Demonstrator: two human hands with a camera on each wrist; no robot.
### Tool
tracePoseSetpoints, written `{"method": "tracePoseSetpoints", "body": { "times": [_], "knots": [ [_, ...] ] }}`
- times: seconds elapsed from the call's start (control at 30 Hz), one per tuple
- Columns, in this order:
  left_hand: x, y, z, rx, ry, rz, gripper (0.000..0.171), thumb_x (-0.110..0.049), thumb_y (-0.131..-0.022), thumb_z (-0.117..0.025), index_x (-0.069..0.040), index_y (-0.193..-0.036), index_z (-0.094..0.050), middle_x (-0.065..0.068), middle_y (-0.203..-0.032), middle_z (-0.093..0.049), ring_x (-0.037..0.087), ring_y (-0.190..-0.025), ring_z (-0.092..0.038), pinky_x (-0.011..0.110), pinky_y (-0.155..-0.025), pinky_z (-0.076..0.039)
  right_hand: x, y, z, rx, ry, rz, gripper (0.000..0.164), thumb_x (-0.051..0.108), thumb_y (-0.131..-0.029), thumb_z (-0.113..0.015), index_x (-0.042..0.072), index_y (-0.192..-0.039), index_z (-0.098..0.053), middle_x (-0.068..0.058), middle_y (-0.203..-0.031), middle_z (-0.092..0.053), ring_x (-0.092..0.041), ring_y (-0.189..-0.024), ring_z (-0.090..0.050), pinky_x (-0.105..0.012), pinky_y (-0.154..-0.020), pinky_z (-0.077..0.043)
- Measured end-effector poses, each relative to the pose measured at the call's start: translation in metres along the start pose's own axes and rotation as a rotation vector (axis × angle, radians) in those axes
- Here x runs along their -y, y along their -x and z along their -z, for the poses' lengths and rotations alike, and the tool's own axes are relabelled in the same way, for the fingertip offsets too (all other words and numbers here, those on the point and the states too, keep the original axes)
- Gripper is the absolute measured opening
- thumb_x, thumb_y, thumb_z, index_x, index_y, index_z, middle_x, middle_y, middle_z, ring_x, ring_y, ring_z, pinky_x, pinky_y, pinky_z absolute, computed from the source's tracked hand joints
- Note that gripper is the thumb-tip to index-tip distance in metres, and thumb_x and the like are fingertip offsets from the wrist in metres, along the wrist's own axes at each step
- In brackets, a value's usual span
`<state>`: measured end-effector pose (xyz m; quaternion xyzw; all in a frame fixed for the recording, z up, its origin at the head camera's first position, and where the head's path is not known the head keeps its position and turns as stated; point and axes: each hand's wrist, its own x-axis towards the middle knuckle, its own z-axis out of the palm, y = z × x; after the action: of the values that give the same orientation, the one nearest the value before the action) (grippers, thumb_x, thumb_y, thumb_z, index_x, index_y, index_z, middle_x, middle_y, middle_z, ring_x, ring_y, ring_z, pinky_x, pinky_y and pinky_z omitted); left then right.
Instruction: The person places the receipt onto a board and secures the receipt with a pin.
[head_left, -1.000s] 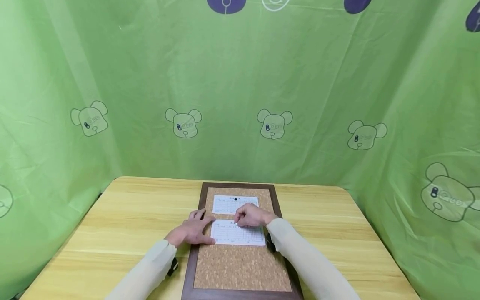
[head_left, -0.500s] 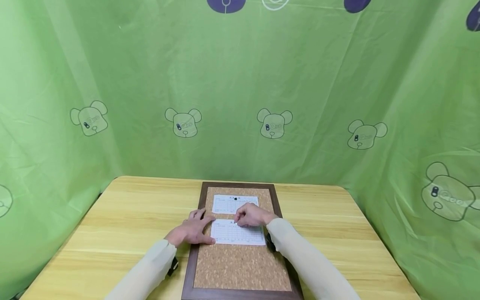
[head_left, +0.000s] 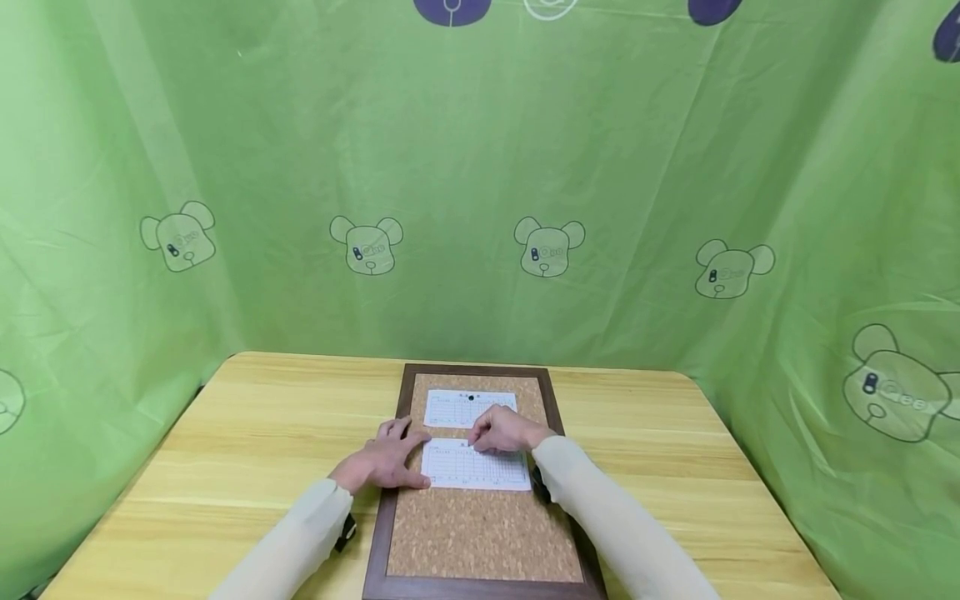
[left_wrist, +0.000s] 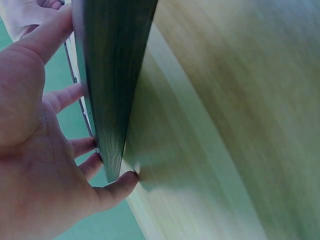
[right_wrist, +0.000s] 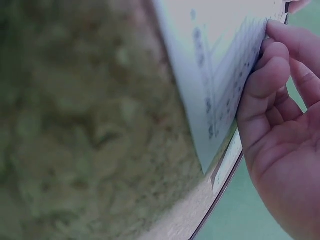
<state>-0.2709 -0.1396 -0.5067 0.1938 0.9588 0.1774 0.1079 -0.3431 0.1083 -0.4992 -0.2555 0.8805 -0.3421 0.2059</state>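
A framed cork board (head_left: 483, 533) lies on the table, with two printed paper sheets on it. The upper sheet (head_left: 446, 412) has a black pushpin (head_left: 471, 398) near its top edge. At the left side of the lower sheet (head_left: 468, 471), my left hand (head_left: 386, 462) rests with fingers spread; its thumb and forefinger touch the paper's corners. In the left wrist view its other fingers lie along the dark wooden frame (left_wrist: 107, 75). My right hand (head_left: 504, 431) has curled fingers at the lower sheet's top middle, pinching a small dark thing like a pushpin, mostly hidden by the fingers.
The wooden table (head_left: 247, 442) extends on both sides of the board. A green curtain (head_left: 450, 317) with bear-head outlines hangs behind it and at the sides. Bare cork shows below the lower sheet.
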Motion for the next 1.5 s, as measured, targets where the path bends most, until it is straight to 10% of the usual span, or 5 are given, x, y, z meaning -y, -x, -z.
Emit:
{"method": "tracePoseSetpoints", "body": {
  "times": [1.5],
  "knots": [
    [0.004,-0.001,-0.002,-0.02,0.015,-0.026,0.072,-0.049,-0.08,-0.07,-0.016,-0.14,-0.045,0.024,-0.151,-0.018,0.045,-0.135,-0.015,0.065,-0.094,-0.031,-0.001,0.001,0.002,0.016,0.067,0.086,0.01,0.0,-0.085,-0.065,0.007,-0.085,-0.072,-0.002,-0.066,-0.06,-0.008,-0.056,-0.047,-0.021,-0.055,-0.039]
  ]
}}
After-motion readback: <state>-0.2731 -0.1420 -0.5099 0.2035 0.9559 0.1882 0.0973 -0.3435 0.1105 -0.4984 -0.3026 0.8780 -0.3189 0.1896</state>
